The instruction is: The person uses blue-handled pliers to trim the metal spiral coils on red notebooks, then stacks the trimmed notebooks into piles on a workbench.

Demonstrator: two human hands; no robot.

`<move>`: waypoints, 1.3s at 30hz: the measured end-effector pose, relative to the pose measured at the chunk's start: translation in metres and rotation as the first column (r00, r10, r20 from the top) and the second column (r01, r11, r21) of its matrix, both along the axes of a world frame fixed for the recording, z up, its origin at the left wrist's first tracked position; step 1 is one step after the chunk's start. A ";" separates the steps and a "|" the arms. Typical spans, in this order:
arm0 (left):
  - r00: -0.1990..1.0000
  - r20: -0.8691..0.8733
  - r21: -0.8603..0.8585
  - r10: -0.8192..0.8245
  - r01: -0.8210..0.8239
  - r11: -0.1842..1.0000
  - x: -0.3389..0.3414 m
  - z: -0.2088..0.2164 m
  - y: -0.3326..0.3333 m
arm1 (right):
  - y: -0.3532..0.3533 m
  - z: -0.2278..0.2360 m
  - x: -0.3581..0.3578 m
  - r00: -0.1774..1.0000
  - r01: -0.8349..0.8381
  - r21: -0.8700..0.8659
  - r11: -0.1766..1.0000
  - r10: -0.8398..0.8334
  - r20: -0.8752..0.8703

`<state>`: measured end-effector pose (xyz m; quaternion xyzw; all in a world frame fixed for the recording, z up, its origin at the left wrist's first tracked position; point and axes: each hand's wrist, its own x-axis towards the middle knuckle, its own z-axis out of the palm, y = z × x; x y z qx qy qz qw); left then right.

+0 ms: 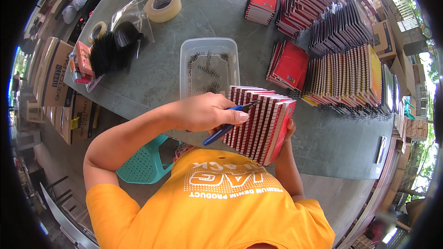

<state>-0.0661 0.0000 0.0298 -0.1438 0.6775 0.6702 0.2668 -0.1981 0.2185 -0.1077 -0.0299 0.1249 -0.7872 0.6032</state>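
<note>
Two hands: left (210,112) clenched on blue-handled pliers (228,122), right (290,129) gripping ribbed red notebook stack (260,122)

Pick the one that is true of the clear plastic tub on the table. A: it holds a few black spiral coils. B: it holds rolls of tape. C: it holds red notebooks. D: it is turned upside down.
A: through the clear plastic tub, standing open side up behind the left hand, several short black spiral coils lie on its bottom, and nothing else shows inside.
</note>
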 end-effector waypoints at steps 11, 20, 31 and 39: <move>0.960 -0.241 -0.549 -0.145 -0.011 0.836 0.001 -0.009 0.008 | 0.001 0.003 0.000 0.999 -0.003 0.106 0.994 0.007 -0.039; 0.996 -0.020 -0.173 -0.083 0.079 0.982 -0.011 0.016 0.005 | -0.001 0.004 0.003 0.999 -0.009 0.112 0.994 0.013 -0.034; 0.995 -0.095 0.166 0.037 -0.020 0.986 -0.003 -0.006 0.008 | 0.010 -0.003 0.010 0.998 0.063 0.152 0.986 -0.063 -0.004; 0.992 -0.055 0.175 -0.115 0.123 0.977 -0.013 0.001 0.028 | 0.025 0.010 0.025 0.998 0.063 0.039 0.997 -0.062 -0.028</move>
